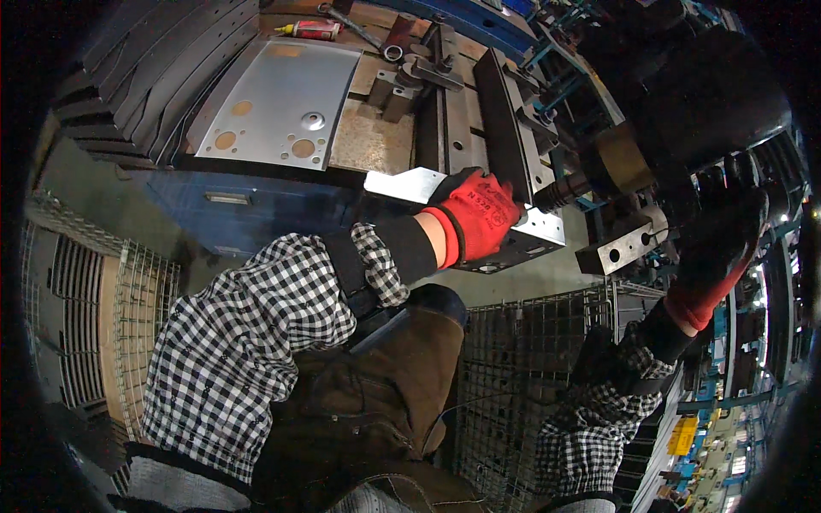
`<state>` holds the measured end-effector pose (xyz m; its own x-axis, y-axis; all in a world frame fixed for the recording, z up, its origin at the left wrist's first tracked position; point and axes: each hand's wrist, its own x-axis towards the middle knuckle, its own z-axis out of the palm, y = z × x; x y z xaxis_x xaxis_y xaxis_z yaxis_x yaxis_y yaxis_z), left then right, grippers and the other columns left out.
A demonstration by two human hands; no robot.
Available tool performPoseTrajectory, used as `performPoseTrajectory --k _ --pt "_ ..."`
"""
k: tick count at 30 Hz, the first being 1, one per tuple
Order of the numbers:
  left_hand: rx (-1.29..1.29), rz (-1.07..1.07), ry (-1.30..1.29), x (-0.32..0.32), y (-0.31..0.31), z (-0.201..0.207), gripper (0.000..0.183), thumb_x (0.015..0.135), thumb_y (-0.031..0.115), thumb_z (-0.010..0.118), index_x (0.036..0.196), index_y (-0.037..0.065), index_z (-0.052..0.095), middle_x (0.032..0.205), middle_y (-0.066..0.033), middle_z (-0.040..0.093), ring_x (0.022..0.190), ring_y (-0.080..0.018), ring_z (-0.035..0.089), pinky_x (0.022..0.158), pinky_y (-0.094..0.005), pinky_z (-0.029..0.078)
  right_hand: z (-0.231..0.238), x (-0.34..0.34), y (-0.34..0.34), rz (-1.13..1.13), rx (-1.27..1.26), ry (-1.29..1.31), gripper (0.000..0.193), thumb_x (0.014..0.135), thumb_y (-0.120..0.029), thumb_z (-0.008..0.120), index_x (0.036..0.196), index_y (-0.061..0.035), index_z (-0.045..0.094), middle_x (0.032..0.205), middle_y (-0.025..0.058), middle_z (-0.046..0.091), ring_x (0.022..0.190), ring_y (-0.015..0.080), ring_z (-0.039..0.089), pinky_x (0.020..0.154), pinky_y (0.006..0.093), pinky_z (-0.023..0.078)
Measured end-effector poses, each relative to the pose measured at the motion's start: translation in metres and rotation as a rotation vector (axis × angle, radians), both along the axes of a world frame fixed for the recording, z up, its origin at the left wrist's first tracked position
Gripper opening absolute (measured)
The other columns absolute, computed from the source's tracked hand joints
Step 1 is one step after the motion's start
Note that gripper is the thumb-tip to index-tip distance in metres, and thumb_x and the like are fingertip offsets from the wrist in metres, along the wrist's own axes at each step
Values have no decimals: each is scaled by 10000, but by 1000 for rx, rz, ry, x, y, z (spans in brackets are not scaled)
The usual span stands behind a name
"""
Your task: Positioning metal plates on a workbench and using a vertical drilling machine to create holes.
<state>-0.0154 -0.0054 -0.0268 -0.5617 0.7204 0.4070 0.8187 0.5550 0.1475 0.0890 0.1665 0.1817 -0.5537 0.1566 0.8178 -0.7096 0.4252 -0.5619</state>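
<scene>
My left hand (pixel 481 215), in a red glove with dark fingers, is closed on a bent sheet-metal part (pixel 402 183). The part's bright edges show on both sides of the glove, and small holes mark its right end. It lies at the front of the dark steel fixture (pixel 505 111), beside a dark cylindrical tool (pixel 562 191). My right hand (pixel 714 265), also in a red and black glove, reaches up against the dark machine (pixel 710 94) at the right. Its fingers are lost in shadow, so what they touch cannot be made out.
A flat sheet-metal panel (pixel 282 94) with holes lies on the bench left of the fixture. Behind it are a red bottle (pixel 312 31) and a wrench (pixel 359 30). Dark curved sheets (pixel 162 68) are stacked far left. Wire baskets (pixel 530 368) stand below. A drilled steel block (pixel 624 248) juts out right.
</scene>
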Motion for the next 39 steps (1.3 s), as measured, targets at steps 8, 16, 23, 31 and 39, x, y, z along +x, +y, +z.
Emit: performPoseTrajectory --k 8,16,23,31,39 --pt "1 -9 12 -3 0 -3 699 721 361 780 1336 120 554 1265 -160 574 1159 -318 547 1022 -458 388 0 -6 28 -8 235 104 696 1035 -492 400 1492 29 338 1482 221 441 1326 331 491 1095 461 416" --pt "15 -18 9 -2 -1 -2 684 713 359 790 1312 115 569 1249 -157 579 1154 -323 548 1017 -459 393 4 -6 20 -6 160 54 734 1012 -517 439 1493 27 335 1480 219 439 1318 341 493 1073 473 444" --pt "-7 -8 23 0 -1 0 676 714 362 788 1302 108 572 1239 -152 579 1145 -316 550 1011 -452 398 -2 -6 28 -53 248 156 763 1007 -533 441 1502 36 320 1493 207 428 1333 317 475 1129 449 371" --pt "62 -17 40 -4 0 -9 681 723 355 766 1310 83 553 1255 -152 571 1139 -318 548 1015 -452 393 11 -9 18 -190 261 174 801 964 -573 487 1478 29 365 1435 237 481 1277 364 527 1028 483 488" --pt "27 -36 -42 -4 3 0 659 735 364 731 1307 86 558 1293 -160 566 1175 -328 537 1072 -470 360 37 -11 51 -124 233 142 686 1010 -504 450 1477 -6 381 1411 192 508 1247 318 542 1051 445 460"
